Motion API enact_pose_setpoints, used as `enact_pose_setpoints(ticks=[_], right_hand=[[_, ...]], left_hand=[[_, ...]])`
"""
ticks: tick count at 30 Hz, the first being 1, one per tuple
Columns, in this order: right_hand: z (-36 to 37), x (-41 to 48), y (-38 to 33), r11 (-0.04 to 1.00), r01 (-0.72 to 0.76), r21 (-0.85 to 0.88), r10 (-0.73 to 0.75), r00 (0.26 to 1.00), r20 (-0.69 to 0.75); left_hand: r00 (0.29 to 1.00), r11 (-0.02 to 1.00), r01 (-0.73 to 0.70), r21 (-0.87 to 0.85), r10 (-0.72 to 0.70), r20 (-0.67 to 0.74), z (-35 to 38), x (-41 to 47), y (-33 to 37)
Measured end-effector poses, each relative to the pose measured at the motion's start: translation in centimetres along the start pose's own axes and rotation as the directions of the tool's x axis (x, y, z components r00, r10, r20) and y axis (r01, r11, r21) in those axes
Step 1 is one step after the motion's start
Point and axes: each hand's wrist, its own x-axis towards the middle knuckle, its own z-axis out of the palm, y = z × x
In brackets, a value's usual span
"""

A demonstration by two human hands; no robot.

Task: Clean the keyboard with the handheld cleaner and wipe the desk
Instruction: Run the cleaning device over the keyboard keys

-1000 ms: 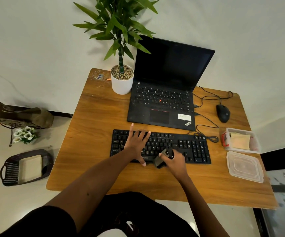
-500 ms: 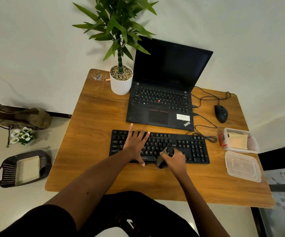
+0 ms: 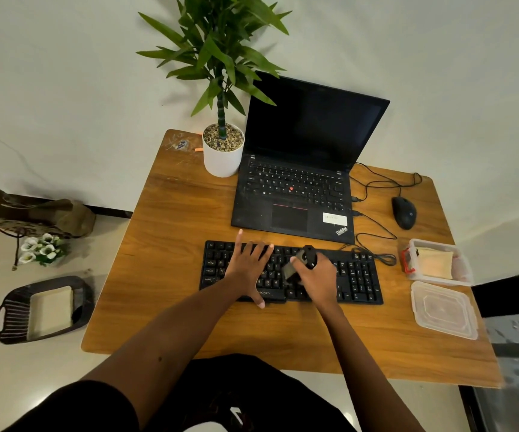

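Observation:
A black keyboard [image 3: 358, 277] lies across the middle of the wooden desk [image 3: 171, 232]. My left hand [image 3: 247, 268] rests flat on its left half with the fingers spread and straight. My right hand [image 3: 320, 277] grips a small dark handheld cleaner [image 3: 300, 263], which is tilted with its lower end down on the keys at the keyboard's middle. A folded cloth [image 3: 434, 263] lies in an open plastic box [image 3: 462, 274] at the desk's right edge.
An open black laptop [image 3: 298, 182] stands behind the keyboard, a potted plant [image 3: 222, 151] to its left. A wired mouse [image 3: 404, 212] and loose cables [image 3: 373, 235] lie at the right. A clear lid [image 3: 443, 310] sits below the box. A basket [image 3: 12, 313] is on the floor at the left.
My right hand has carried the cleaner up the keyboard from its front edge toward the upper key rows. My left hand has stayed on the left half.

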Motion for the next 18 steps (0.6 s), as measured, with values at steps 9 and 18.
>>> enact_pose_setpoints(ticks=[9,18], right_hand=[[0.7,1.6,-1.6,0.989,-0.026,-0.147,0.025,1.0,-0.01],[0.5,2.3,-1.6,1.0,0.002,-0.007,-0.002,1.0,0.007]], left_hand=[[1.0,1.0,0.002,-0.02,-0.002,-0.009,0.2,0.0,-0.1],[0.998,0.987,0.019,-0.161,-0.028,-0.053,2.0,-1.3,-3.4]])
